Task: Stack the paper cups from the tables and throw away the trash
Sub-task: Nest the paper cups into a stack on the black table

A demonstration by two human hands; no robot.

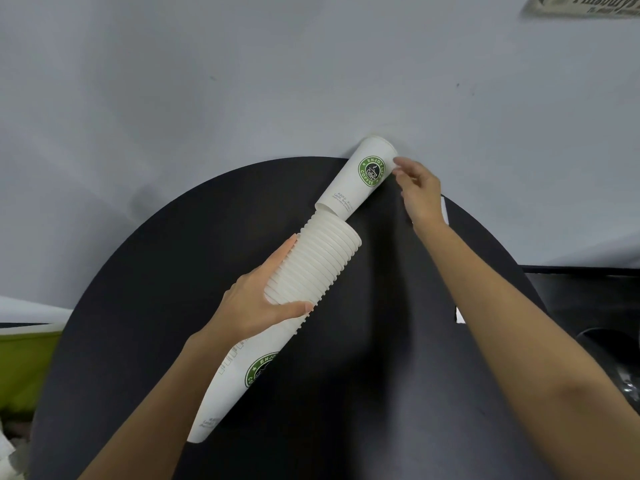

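Note:
A long stack of white paper cups (318,261) with green coffee logos tilts over the round black table (145,271). My left hand (256,306) grips the stack around its ribbed rims. The top cup (360,178) sits partly nested in the stack's upper end, against the grey wall. My right hand (419,188) is beside that cup's rim, fingertips touching or nearly touching it, fingers loosely extended.
A grey wall (242,81) stands right behind the table. A green bin (24,362) with a white liner sits at the left. A dark counter or sink (595,306) lies at the right. Small white scraps (460,315) show near my right arm.

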